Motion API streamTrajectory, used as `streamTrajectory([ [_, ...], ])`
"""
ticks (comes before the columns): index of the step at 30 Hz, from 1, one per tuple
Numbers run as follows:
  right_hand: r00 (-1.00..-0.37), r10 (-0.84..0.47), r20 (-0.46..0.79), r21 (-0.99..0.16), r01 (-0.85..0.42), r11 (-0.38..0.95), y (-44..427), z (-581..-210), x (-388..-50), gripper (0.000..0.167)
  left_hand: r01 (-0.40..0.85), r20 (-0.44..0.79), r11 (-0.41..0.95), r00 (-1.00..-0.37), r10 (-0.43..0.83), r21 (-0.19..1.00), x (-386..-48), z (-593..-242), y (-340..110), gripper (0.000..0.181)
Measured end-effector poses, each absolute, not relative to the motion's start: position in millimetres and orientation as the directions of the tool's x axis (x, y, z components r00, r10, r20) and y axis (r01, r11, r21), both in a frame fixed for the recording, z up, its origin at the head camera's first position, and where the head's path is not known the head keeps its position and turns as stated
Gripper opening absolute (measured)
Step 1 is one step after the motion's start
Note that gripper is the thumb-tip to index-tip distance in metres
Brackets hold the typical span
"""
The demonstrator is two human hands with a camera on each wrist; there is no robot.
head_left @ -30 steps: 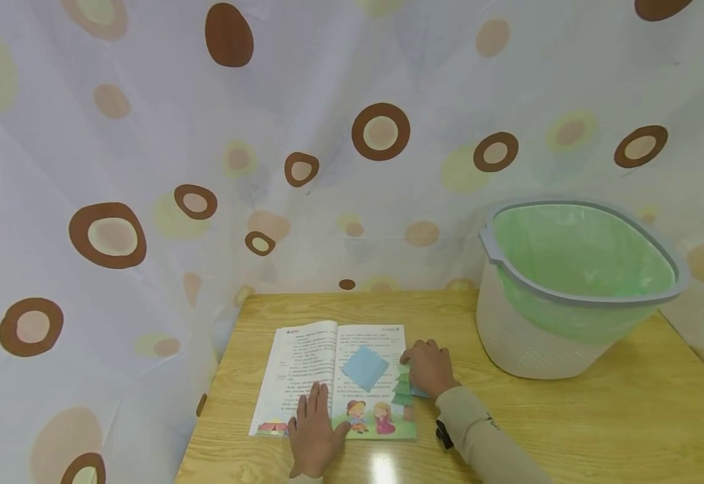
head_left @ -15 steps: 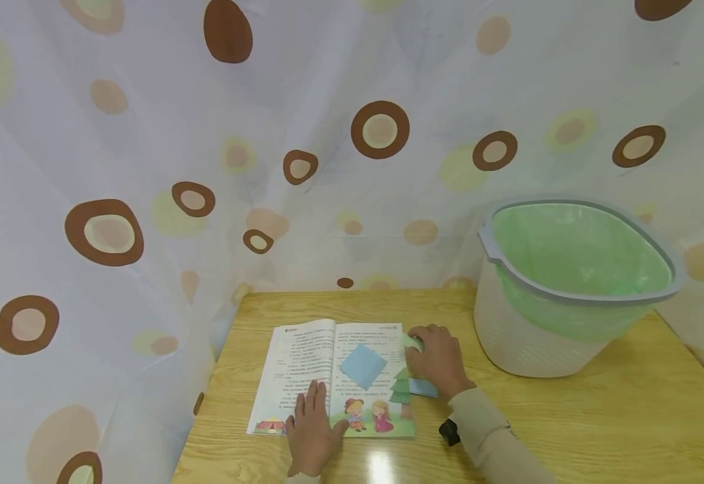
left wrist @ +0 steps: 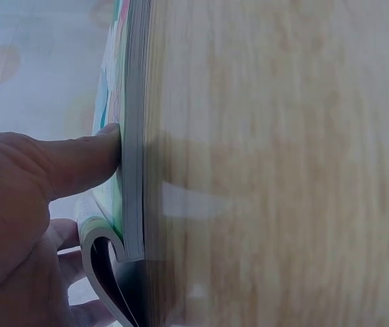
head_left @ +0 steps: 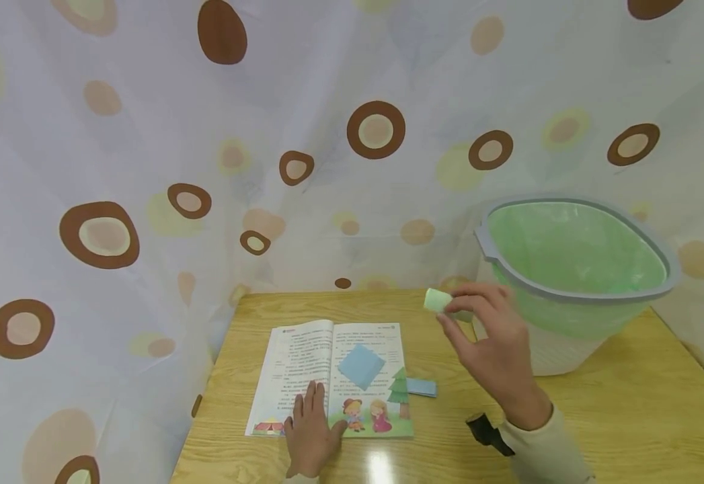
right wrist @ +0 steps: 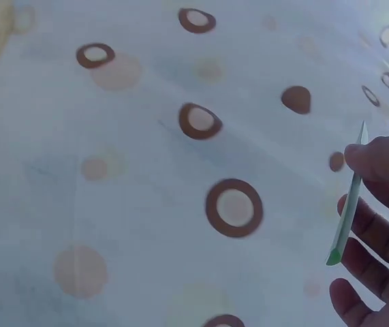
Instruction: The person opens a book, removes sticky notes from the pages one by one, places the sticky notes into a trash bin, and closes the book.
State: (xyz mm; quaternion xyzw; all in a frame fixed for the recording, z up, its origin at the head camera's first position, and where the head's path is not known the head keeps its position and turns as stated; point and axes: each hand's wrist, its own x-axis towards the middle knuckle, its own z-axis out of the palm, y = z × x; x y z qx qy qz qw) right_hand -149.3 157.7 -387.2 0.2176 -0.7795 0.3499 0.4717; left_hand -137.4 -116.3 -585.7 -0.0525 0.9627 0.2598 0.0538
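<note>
My right hand (head_left: 497, 339) is raised above the table, to the right of the open book (head_left: 294, 356). Between thumb and fingers it pinches a pale green slip of paper (head_left: 436, 300), which looks curled or folded. In the right wrist view this slip (right wrist: 346, 225) is seen nearly edge-on, with a brighter green end. My left hand (head_left: 312, 433) rests with fingers spread on the book's lower part; its thumb (left wrist: 85, 160) lies on the page edge. A blue paper square (head_left: 361, 366) lies on the right page. A blue strip (head_left: 421, 387) sticks out past the book's right edge.
A large pale basket with a grey rim (head_left: 575, 290) and a green liner (head_left: 575, 245) stands at the table's back right. A patterned curtain (head_left: 327, 134) hangs behind the wooden table (head_left: 624, 417).
My right hand has lifted from the book's right edge, up and to the right, taking the green slip with it. The blue strip it covered is now uncovered. My left hand has stayed.
</note>
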Motion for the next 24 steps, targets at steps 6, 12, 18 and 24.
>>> streamTrajectory([
  [6, -0.317, 0.226, 0.921, -0.378, -0.590, 0.713, 201, -357, -147, 0.037, -0.133, -0.142, 0.860, -0.987, -0.072, 0.492, -138, -587, -116, 0.087],
  [12, -0.297, 0.430, 0.853, -0.522, -0.449, 0.725, 237, -343, -148, 0.022, -0.134, -0.133, 0.861, -0.988, -0.078, 0.491, -139, -588, -117, 0.087],
  [18, -0.325, 0.484, 0.813, -0.580, -0.372, 0.724, 253, -347, -154, 0.018, -0.126, -0.119, 0.860, -0.990, -0.077, 0.494, -139, -591, -118, 0.086],
  [24, -0.427, 0.522, 0.738, -0.655, -0.268, 0.707, 254, -354, -156, 0.026, -0.125, -0.117, 0.867, -0.990, -0.078, 0.482, -138, -593, -116, 0.087],
])
